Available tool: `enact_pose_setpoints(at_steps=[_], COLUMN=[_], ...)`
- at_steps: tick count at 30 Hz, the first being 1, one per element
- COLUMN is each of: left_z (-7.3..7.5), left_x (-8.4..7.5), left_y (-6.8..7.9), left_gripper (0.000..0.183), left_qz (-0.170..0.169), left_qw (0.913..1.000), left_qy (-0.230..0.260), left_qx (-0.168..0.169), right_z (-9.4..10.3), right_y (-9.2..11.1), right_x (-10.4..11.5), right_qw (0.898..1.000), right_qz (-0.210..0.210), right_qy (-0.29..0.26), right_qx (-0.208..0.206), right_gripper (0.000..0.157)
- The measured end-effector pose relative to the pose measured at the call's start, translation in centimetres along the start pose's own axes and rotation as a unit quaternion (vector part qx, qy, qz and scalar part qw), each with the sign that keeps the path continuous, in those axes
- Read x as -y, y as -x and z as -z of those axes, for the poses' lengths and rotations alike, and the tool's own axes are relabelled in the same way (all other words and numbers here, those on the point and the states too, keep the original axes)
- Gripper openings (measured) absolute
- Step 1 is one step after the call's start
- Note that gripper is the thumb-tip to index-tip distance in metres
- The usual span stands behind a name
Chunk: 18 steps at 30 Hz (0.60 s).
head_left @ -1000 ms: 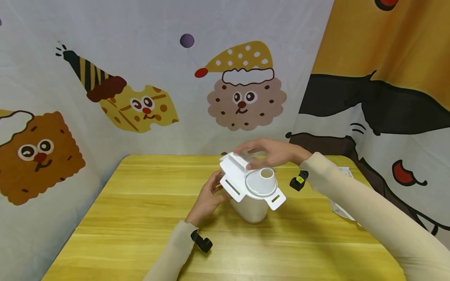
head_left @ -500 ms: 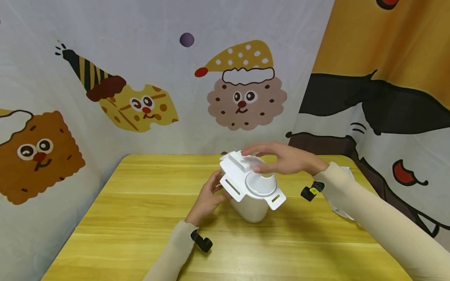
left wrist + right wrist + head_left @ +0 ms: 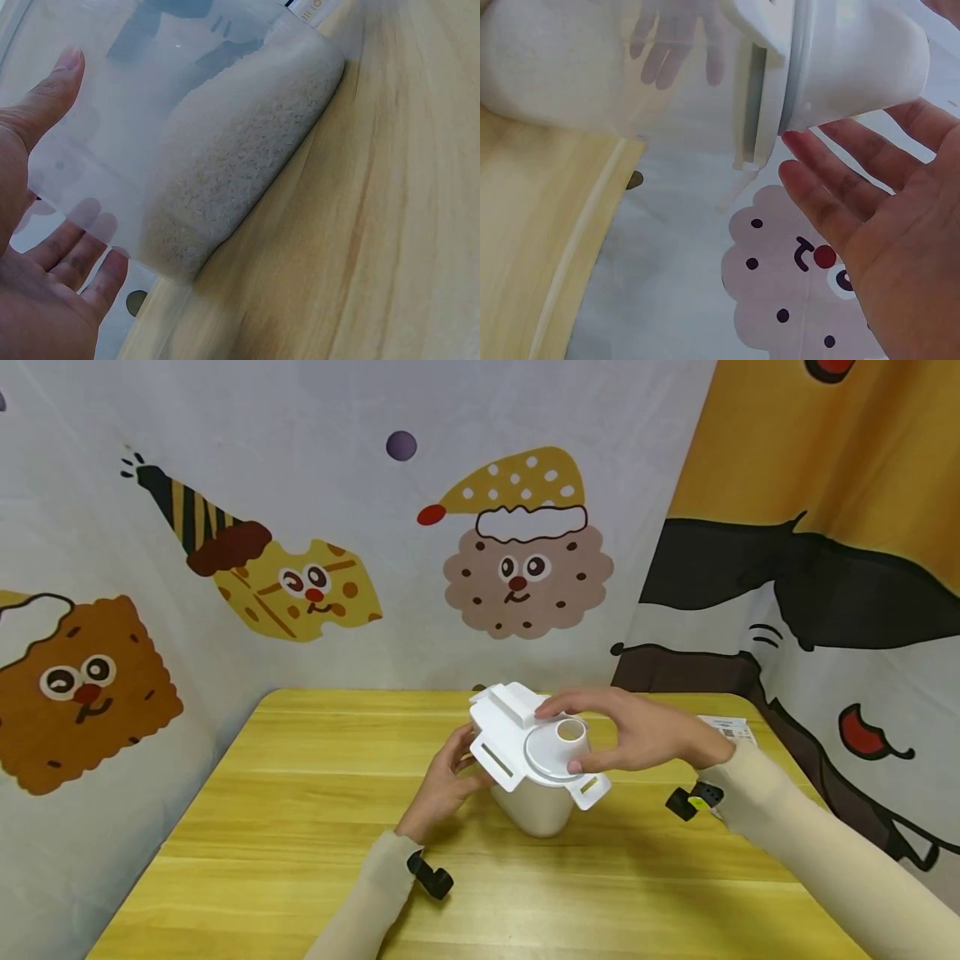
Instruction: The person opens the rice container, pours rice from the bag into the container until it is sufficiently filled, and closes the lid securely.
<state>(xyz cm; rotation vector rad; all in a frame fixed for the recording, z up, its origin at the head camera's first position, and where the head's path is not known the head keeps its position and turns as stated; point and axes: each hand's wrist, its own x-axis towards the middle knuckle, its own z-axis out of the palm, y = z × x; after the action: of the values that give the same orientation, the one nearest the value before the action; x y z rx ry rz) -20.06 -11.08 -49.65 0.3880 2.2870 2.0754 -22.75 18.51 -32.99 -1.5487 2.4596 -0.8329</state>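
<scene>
A translucent plastic rice container (image 3: 536,810) with a white lid (image 3: 486,724) stands on the table. My left hand (image 3: 446,785) holds it by the left side, thumb on the near wall and fingers behind. White rice (image 3: 240,150) shows through the lower part in the left wrist view. On the lid are a raised ridge (image 3: 512,703), a slotted side flap (image 3: 497,762) and a round spout (image 3: 570,731). Around the spout, my right hand (image 3: 637,731) spreads its thumb and fingers, fingertips right at the round base. The right wrist view shows those fingers (image 3: 855,161) fairly straight.
A printed white packet (image 3: 726,727) lies at the table's right, partly behind the right sleeve. The wood-grain table (image 3: 315,777) meets a hanging cloth (image 3: 420,660) with cartoon drawings at its back edge.
My right hand has moved from the lid's ridge rightward and nearer, passing over the spout to its round base. The left hand and the container have stayed in place.
</scene>
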Motion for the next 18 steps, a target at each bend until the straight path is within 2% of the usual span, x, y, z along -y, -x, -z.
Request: enact_pose_setpoints(at_steps=[9,18], left_z=[0.15,0.06], left_x=[0.1,0.28], left_y=[0.11,-0.1], left_gripper=[0.08,0.079], left_qz=[-0.006,-0.009], left_qw=[1.0,0.9999], left_qy=[0.003,0.008], left_qx=[-0.003,-0.001], right_z=[-0.59,-1.02], right_y=[0.7,0.93], right_x=[0.36,-0.06], right_qw=[0.999,0.999], right_qz=[0.012,0.034], right_qy=[0.028,0.021], right_qx=[0.014,0.028], right_gripper=[0.083,0.087])
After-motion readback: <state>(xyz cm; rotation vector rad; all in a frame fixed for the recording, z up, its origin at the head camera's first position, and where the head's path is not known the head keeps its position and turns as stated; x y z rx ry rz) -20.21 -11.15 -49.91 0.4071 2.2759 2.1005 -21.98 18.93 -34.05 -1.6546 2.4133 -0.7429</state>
